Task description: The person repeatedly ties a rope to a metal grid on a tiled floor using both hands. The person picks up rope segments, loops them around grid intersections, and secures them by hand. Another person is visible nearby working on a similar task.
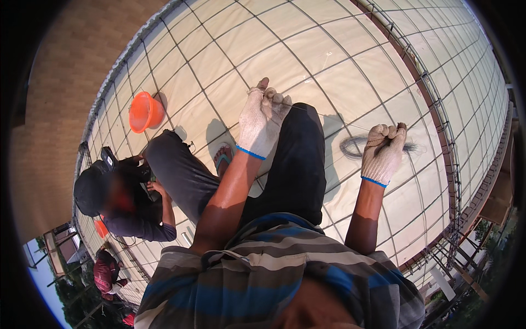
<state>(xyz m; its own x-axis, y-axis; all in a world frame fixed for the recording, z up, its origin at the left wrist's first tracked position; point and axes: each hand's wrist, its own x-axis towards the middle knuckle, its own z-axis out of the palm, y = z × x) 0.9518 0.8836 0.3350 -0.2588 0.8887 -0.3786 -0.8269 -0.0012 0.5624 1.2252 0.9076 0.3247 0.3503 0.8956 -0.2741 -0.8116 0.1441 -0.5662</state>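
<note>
Both my hands wear white knit gloves with blue cuffs. My left hand (261,122) is closed, raised in front of my bent knee, its fingers curled together. Out to the right, my right hand (383,151) is closed too, with fingertips bunched. A thin line, perhaps a strand of wire, shows faintly between the two hands; I cannot make out what either one grips. A looped bundle of thin wire (350,147) lies on the sheeting behind my right hand, which hides its middle. Whether the hand touches the bundle, I cannot tell.
A grid of steel bars (282,41) covers pale sheeting (241,30). Farther left stands an orange bucket (146,112). A co-worker in dark clothes (139,225) crouches close on my left; another person (108,272) is behind. Raised bar cages (422,71) line the right side.
</note>
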